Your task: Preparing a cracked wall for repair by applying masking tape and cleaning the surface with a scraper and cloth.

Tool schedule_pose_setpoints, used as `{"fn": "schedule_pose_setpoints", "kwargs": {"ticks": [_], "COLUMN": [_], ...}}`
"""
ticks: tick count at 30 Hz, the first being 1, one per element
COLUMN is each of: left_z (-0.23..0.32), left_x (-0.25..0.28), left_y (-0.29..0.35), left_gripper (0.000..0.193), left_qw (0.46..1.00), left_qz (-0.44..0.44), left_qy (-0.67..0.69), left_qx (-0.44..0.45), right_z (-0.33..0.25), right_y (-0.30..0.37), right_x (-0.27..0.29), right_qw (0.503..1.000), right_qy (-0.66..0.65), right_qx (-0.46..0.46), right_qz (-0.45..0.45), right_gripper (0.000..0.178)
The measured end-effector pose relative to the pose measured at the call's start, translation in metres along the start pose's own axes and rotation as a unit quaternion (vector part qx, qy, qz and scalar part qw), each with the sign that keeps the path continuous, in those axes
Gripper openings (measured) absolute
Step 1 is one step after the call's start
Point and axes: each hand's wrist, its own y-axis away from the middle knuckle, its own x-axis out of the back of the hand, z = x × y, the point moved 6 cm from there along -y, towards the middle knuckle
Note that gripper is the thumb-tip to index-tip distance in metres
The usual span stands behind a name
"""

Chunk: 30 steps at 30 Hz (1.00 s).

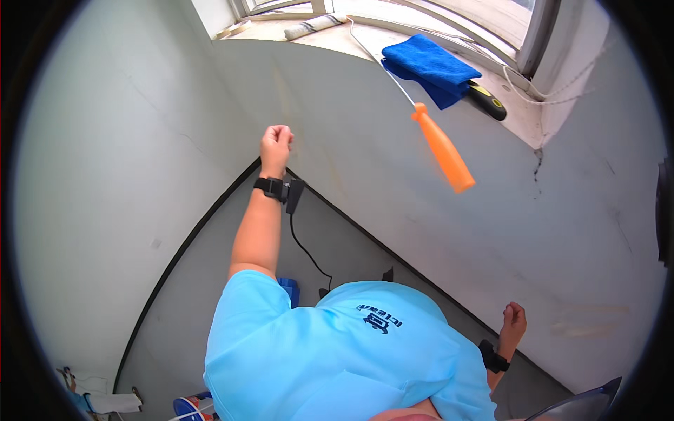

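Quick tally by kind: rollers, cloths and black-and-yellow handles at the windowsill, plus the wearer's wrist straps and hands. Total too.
Paint roller: 1
Blue cloth: 1
Black-and-yellow handle, jutting from under the cloth: 1
Wrist straps: 2 (left strap, right strap)
Hands: 2 (left hand, right hand)
Total: 7

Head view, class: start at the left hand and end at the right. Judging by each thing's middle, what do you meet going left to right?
Left hand → roller sleeve → blue cloth → black-and-yellow handle → right hand.
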Motion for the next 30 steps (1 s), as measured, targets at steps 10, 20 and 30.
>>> {"fn": "schedule_pose_setpoints", "kwargs": {"ticks": [10,20,30], "left_z": [-0.123,-0.129,-0.064], "left_x": [0.049,0.041,0.066], "left_y": [-0.226,-0.271,-0.168], "left_gripper": [0.043,0.037,0.021], "left_qw": [0.988,0.963,0.924], "left_qz": [0.024,-0.031,-0.338], "left_qy": [-0.132,-0.269,-0.059], "left_qx": [0.076,-0.001,0.169], "right_z": [-0.065,-0.098,-0.120], "right_y": [0.053,0.060,0.023], "right_x": [-0.060,-0.087,-0.147], "right_qw": [0.991,0.991,0.993], "right_qy": [0.098,0.101,0.040], "right_qx": [-0.094,-0.081,-0.061], "right_qz": [0.010,0.027,-0.095], "right_gripper": [0.019,0.023,0.022]}}
